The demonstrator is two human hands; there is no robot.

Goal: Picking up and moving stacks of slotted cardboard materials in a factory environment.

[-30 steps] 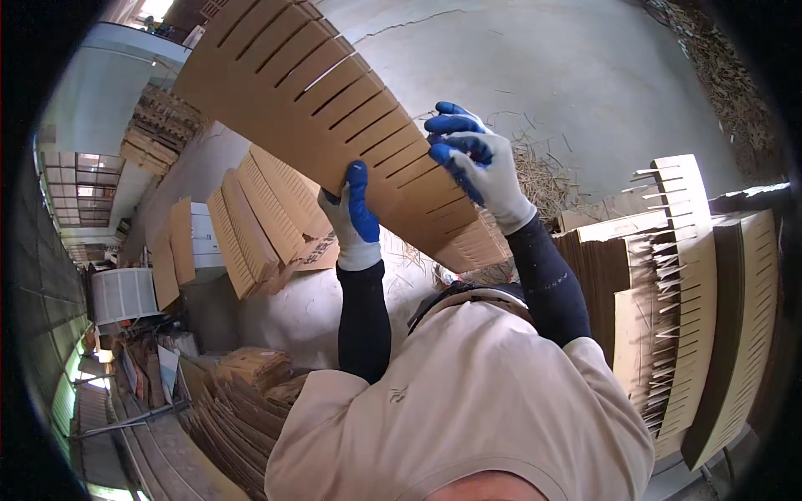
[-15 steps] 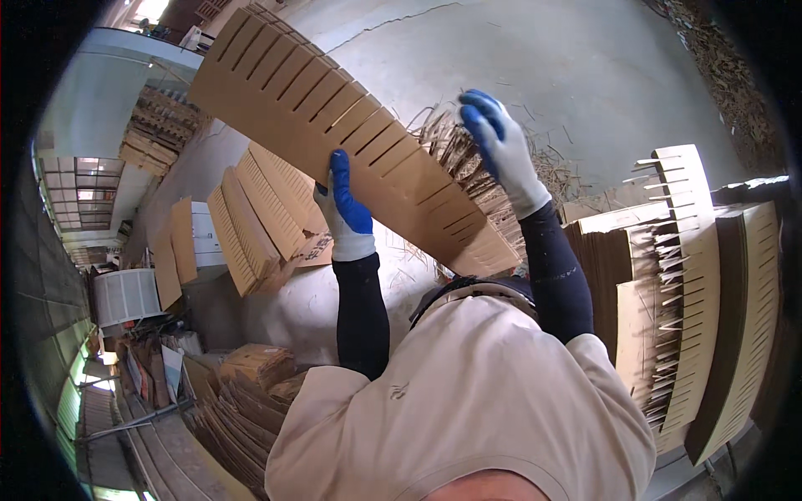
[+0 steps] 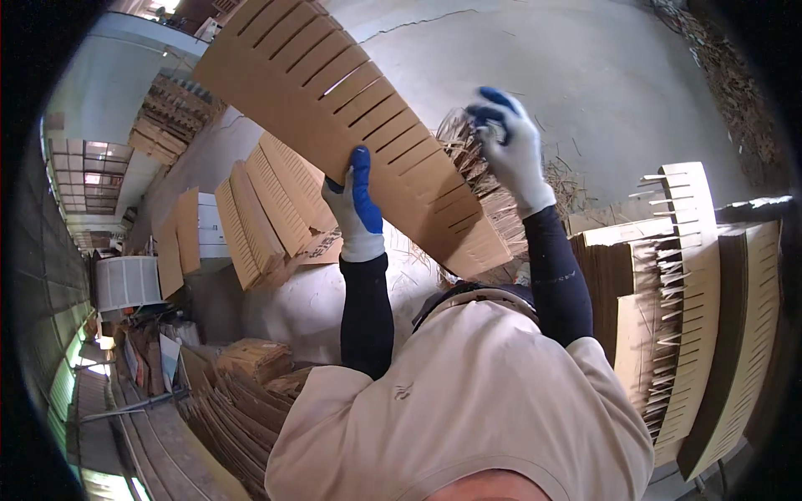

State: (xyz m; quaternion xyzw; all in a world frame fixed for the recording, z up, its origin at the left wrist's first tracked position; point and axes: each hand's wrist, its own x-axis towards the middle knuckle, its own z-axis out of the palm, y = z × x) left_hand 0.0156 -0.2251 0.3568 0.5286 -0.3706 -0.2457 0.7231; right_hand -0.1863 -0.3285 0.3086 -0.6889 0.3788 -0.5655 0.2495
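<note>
My left hand point(image 3: 361, 200), in a white glove with blue coating, grips a long brown slotted cardboard sheet point(image 3: 334, 108) by its lower edge, the thumb lying on the near face. The sheet slants from the upper left down toward my waist, with a row of narrow slots along its far edge. To the right of the sheet, my gloved right hand point(image 3: 510, 142) hovers apart from it. Its fingers are half bent, spread and slightly blurred, and nothing shows in them. Beneath it on the floor lies a heap of thin cardboard strips point(image 3: 461, 142).
Stacks of slotted cardboard point(image 3: 743, 309) stand at my right, one sheet with strips point(image 3: 689, 250) sticking out. More slotted sheets point(image 3: 271, 200) lean at the left. Bundled flat cardboard point(image 3: 225, 426) is at lower left. Wooden pallets point(image 3: 171, 113) are farther off.
The cardboard sheet has shifted slightly in view, with my left hand still on it. My right hand's fingers have spread apart from a closer curl.
</note>
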